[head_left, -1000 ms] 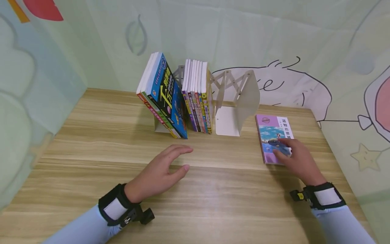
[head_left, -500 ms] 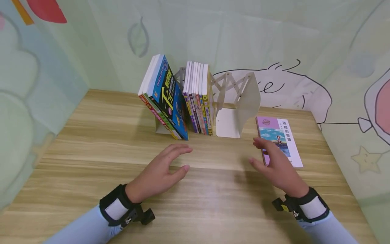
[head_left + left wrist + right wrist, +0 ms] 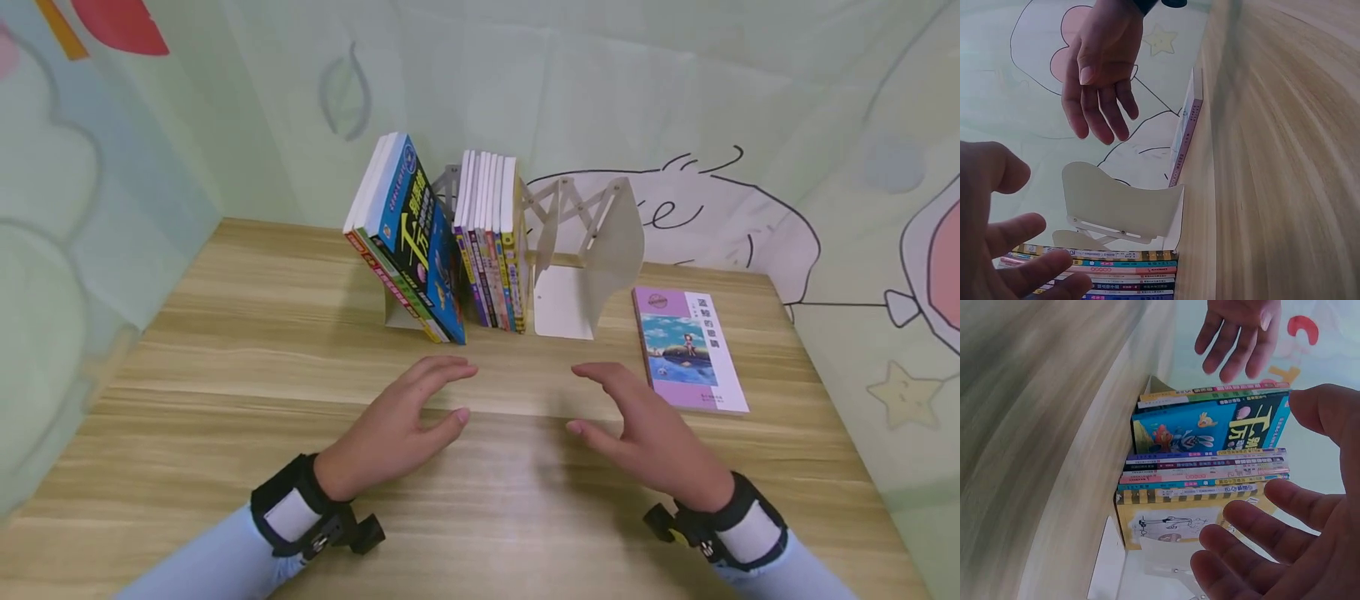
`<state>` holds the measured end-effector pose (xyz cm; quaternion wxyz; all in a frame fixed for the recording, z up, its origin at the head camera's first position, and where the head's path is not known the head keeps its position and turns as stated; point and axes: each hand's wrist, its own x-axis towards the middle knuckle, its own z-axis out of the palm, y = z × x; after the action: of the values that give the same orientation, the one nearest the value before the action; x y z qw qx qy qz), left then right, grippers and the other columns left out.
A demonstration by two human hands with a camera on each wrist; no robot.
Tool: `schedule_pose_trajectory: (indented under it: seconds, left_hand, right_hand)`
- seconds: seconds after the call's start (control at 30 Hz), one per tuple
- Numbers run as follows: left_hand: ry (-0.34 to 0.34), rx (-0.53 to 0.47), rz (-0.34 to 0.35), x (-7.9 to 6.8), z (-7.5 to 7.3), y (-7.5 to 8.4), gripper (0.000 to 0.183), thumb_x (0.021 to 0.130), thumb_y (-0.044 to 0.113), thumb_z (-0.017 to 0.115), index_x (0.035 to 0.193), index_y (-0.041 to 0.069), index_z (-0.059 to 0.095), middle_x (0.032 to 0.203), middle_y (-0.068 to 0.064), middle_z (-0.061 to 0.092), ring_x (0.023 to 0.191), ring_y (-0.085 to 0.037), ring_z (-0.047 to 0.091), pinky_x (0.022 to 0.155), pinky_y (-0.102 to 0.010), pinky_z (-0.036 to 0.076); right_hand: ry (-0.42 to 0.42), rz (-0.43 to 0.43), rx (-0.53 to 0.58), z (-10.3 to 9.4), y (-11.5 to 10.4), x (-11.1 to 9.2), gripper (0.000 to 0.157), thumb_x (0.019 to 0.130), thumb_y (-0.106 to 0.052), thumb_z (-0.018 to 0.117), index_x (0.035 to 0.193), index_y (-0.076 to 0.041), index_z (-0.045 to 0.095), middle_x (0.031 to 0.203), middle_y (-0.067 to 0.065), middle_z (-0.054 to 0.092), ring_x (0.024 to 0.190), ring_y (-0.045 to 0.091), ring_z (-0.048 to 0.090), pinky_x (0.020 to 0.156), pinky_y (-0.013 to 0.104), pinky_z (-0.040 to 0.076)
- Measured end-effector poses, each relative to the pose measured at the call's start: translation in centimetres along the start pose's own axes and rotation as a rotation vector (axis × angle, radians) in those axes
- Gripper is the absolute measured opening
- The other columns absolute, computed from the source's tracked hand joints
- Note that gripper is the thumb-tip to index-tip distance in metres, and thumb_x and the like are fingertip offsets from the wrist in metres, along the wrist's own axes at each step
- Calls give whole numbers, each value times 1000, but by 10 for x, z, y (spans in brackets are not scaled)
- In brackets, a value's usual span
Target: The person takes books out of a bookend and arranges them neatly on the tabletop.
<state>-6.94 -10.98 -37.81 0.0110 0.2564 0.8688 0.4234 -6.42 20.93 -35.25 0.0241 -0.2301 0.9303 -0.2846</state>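
We see both hands above the table (image 3: pixel 517 508), palms turned toward each other and well apart. The left hand (image 3: pixel 393 425) is loosely curved, its thumb spread away from the fingers, and it holds nothing; the right hand (image 3: pixel 648 437) mirrors it — relaxed, thumb and fingers parted, nothing in its grasp. Nearest the right hand, we find the purple-and-white book (image 3: pixel 681 350), lying flat on the wood to the right of the stand, its cover showing a small figure over blue water. Beyond the left hand stands the pale folding book stand (image 3: pixel 617 254), its crossed struts visible behind the panels. We count two groups of books in it: a few leaning to the left, with a blue-and-black cover (image 3: pixel 411 242) facing right, and beside them a row of thinner books (image 3: pixel 487 250) standing nearly upright — a yellow one at its right end. Each wrist wears a black strap with a small camera, over light blue sleeves. Behind everything we see a pale printed backdrop (image 3: pixel 465 83) with cartoon drawings.
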Motion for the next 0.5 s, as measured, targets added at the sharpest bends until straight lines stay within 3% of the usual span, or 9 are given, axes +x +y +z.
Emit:
schedule_pose_trajectory:
  seconds: [0.5]
  left_hand:
    - [8,36,35,4,2,1,49,97,30,65,144,18,53,149,-4,49,139,-24,46,113,-50,39]
  right_hand:
    - [-4,-14,-1,6,8,-3,63,93,-42,69,145,-14,47,140,3,56,126,21,56,99,44,52]
